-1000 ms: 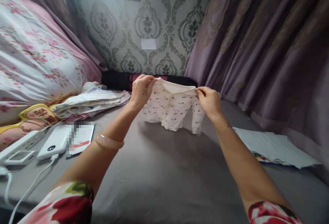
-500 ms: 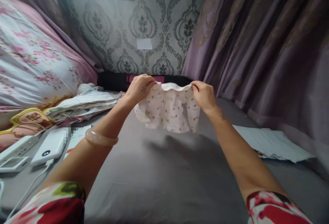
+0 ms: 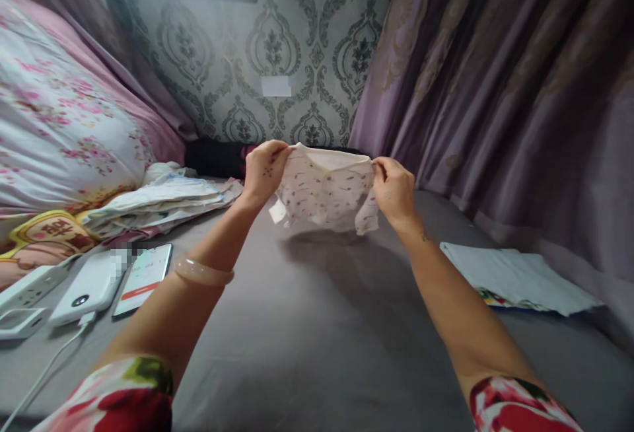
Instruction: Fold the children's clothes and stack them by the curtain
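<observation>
A small, pale baby top with long sleeves and a scattered print hangs in the air between my hands. Its neckline is at the top, stretched out sideways. My left hand pinches one shoulder and my right hand pinches the other; both are closed on the fabric. The lower hem and sleeves hang loose above the grey sheet, where a shadow falls. A white tag-like patch shows by the sleeve on the left.
Folded cloths lie at left beside a floral bundle. Nearer are a power strip, a white power bank with a cable, and a phone. A folded pale cloth lies right, by the purple curtain.
The baby top has swung: its hem has lifted away from me and its neckline looks flatter and wider. My hands have stayed at nearly the same spots.
</observation>
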A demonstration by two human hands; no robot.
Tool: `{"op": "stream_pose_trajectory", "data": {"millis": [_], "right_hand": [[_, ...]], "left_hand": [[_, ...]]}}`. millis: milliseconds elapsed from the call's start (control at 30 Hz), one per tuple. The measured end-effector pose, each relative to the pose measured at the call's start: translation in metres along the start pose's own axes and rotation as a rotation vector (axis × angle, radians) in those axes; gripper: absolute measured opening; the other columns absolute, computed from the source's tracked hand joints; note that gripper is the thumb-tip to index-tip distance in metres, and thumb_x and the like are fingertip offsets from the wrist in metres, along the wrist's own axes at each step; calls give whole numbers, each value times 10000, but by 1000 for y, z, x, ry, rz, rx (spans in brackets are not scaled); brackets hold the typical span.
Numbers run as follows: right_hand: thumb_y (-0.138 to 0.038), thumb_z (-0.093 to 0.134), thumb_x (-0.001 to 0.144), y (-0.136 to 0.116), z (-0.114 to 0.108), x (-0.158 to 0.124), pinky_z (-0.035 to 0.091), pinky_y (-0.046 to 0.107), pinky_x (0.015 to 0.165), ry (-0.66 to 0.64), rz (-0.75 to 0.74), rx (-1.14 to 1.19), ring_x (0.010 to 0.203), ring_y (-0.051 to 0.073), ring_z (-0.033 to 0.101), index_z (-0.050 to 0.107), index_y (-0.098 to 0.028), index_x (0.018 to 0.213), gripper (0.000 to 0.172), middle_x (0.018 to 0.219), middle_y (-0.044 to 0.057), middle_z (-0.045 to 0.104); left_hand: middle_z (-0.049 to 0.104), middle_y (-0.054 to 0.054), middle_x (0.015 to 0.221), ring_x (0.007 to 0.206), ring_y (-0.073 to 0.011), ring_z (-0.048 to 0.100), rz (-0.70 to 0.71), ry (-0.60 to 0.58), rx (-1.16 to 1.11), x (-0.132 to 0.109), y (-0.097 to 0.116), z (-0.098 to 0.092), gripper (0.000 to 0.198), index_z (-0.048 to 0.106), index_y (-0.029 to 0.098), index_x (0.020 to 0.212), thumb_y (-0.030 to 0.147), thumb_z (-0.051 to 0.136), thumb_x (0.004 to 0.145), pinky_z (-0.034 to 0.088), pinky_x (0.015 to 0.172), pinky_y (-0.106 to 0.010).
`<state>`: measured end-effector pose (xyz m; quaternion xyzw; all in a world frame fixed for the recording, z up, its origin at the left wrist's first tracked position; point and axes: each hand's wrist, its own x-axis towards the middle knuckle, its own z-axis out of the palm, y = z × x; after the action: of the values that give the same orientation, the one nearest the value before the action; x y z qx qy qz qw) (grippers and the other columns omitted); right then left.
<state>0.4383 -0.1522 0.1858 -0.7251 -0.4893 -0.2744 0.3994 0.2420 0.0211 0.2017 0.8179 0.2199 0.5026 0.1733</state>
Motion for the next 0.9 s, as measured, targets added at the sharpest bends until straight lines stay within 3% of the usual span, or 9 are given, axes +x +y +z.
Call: {"op": "stream_pose_trajectory", "data": {"millis": [200,300,367,533,633,733,800,900], "right_hand": [[-214,449,903,4,-4,0,464,353,846,36,17,23,930,238,648,703,-196,979,267,989,98,723],[-225,507,877,9,-7,1,470,337,798,-92,35,33,863,230,657,719,-207,953,226,917,78,734],[-239,527,869,13,-7,1,468,339,780,-123,62,21,833,225,652,727,-220,948,215,903,70,733],[-279,602,826,21,-9,7,422,434,896,-80,33,-19,1004,260,583,740,-217,853,154,1038,85,691],[-363,652,789,22,-17,15,425,446,910,-131,84,178,1063,266,557,738,-212,813,176,1128,83,667],[-475,653,781,20,-27,23,474,385,869,-396,141,581,983,222,610,737,-205,924,317,1075,74,696],[-501,674,752,20,-29,28,490,369,850,-500,180,695,932,208,632,737,-197,942,363,1011,67,715],[-461,733,689,18,-28,32,494,358,841,-407,191,575,915,206,636,739,-179,778,296,991,72,716]], "left_hand": [[720,-42,783,734,-160,610,-11,-39,-36,-3,-3,1,257,742,172,840,381,596,819,446,684,-244],[721,-45,756,707,-163,610,-2,-137,-42,-2,-7,1,253,754,176,820,397,633,795,440,676,-256],[720,-45,740,704,-169,612,-18,-124,-29,1,-9,0,258,760,188,804,422,652,781,443,684,-271],[706,-53,709,754,-194,629,-116,-93,-137,8,-8,-5,276,760,186,772,454,719,719,460,694,-301],[717,-73,754,721,-183,634,-200,-222,-405,15,-6,-16,355,761,168,842,489,741,691,473,641,-285],[731,-99,828,720,-183,646,-233,-417,-609,21,-8,-27,402,761,173,897,519,736,692,501,648,-295],[728,-94,792,691,-180,643,-236,-522,-600,24,-11,-30,388,767,180,860,524,741,681,507,634,-296],[697,-54,664,623,-159,615,-224,-543,-435,25,-14,-29,327,763,197,736,508,776,637,485,573,-267]]}}
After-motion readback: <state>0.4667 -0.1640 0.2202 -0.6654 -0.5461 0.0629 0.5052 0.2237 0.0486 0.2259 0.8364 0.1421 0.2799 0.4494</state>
